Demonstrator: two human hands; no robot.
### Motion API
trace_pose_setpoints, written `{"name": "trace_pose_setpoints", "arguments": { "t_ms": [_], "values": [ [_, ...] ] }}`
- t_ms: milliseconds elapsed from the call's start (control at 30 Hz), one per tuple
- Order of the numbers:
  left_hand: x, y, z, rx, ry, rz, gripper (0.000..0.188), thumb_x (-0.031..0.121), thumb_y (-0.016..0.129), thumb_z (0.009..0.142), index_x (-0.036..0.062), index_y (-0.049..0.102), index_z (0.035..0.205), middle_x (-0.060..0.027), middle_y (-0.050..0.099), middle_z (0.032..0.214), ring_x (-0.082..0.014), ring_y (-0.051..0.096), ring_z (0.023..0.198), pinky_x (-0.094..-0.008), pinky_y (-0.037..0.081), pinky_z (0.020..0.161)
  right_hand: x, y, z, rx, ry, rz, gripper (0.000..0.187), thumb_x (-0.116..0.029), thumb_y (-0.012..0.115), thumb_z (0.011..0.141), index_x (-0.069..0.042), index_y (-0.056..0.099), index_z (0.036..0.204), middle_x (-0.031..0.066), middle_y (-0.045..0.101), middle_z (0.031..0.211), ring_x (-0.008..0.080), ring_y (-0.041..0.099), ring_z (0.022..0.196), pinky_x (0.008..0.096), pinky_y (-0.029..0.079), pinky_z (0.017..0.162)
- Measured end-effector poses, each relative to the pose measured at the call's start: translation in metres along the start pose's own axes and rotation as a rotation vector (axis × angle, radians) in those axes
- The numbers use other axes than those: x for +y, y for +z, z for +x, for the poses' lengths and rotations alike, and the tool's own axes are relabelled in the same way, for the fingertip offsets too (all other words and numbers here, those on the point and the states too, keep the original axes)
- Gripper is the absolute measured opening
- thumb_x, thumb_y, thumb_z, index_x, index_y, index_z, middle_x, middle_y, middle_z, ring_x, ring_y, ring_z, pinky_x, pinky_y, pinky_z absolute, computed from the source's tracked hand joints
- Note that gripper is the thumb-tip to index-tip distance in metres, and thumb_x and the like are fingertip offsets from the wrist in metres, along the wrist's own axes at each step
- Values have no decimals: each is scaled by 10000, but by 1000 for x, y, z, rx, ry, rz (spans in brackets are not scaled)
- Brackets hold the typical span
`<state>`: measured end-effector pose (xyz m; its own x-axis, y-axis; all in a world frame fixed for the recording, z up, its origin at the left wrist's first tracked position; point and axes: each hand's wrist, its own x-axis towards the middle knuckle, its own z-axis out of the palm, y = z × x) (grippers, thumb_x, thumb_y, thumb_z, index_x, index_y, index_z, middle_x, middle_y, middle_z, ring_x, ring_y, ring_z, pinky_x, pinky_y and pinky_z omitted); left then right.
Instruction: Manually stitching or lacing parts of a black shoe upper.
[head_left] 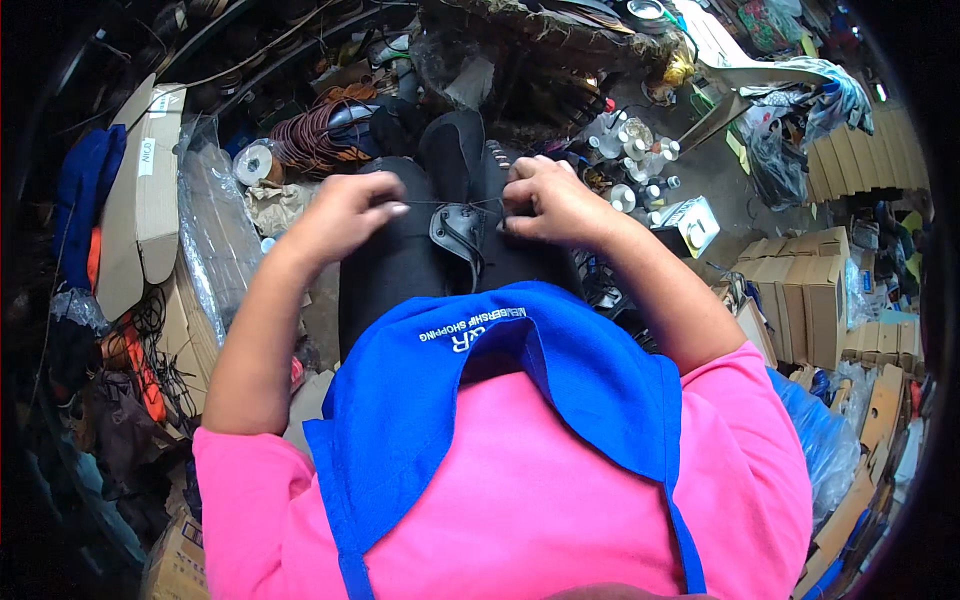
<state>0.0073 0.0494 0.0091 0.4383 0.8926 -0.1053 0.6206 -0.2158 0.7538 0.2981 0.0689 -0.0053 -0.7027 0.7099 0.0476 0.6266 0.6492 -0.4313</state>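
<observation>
Between my knees is a black leather shoe piece [458,232] with small holes along its edge and a loose strap-like strip. A black sole-shaped part [452,150] stands upright just beyond it. My left hand [358,208] is to the left of the leather, fingers pinched. On the other side my right hand [552,200] is closed, its fingers curled. A thin thread [420,203] runs across the top of the leather between both hands. The fingertips of the right hand are partly hidden, so anything else in them cannot be made out.
Several bottles [635,145] and a white container [690,225] stand on the floor at the right. Cardboard boxes [800,290] are stacked farther right. A coil of brown cord [310,135] and a spool [257,163] lie at the left, near a tall cardboard piece [150,210].
</observation>
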Motion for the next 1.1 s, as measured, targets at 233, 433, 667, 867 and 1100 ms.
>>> {"name": "trace_pose_setpoints", "arguments": {
  "t_ms": [233, 433, 667, 867, 1100],
  "values": [
    [-56, -40, -31, 142, -326, -249, 318, 295, 571, 896, 3, 590, 772, -87, 587, 747, -209, 563, 719, -333, 448, 709, 68, 0, 1, 748, 575, 1069, 222, -239, 492, 917, -99, 662, 940, 98, 650, 889, 249, 621, 831, 362, 465, 784],
    [31, -1, 0, 633, -283, -1829, 388, 332, 421, 978, 111, 460, 662, -31, 547, 706, -170, 501, 644, -330, 403, 737, 58, -31, -4, 184, 258, 1582, 522, -455, 337, 976, -80, 474, 1312, -10, 416, 598, 103, 320, 564, 297, 385, 671],
    [-53, 7, -6, 547, -413, -1680, 448, 298, 446, 969, 170, 320, 559, 41, 235, 496, -103, 211, 427, -276, 274, 543, 14, -7, -53, -116, 95, -258, 299, -313, 527, 890, -110, 550, 672, 87, 591, 619, 306, 558, 629, 402, 347, 756],
    [-86, 4, -20, 347, -436, -1433, 426, 423, 445, 953, 102, 457, 673, -154, 632, 906, -294, 615, 854, -407, 450, 842, 31, 15, -78, 59, 604, 935, 231, -269, 557, 898, -65, 652, 951, 33, 647, 830, 175, 600, 841, 320, 402, 867],
    [-93, -3, -92, 707, -270, 283, 299, 281, 610, 851, 71, 625, 1064, -147, 566, 1080, -306, 562, 979, -374, 450, 861, 90, -35, -135, -198, 945, -301, 663, -191, 728, 686, -103, 495, 1301, 219, 460, 1321, 345, 448, 1229, 374, 396, 996]
  ]
}}
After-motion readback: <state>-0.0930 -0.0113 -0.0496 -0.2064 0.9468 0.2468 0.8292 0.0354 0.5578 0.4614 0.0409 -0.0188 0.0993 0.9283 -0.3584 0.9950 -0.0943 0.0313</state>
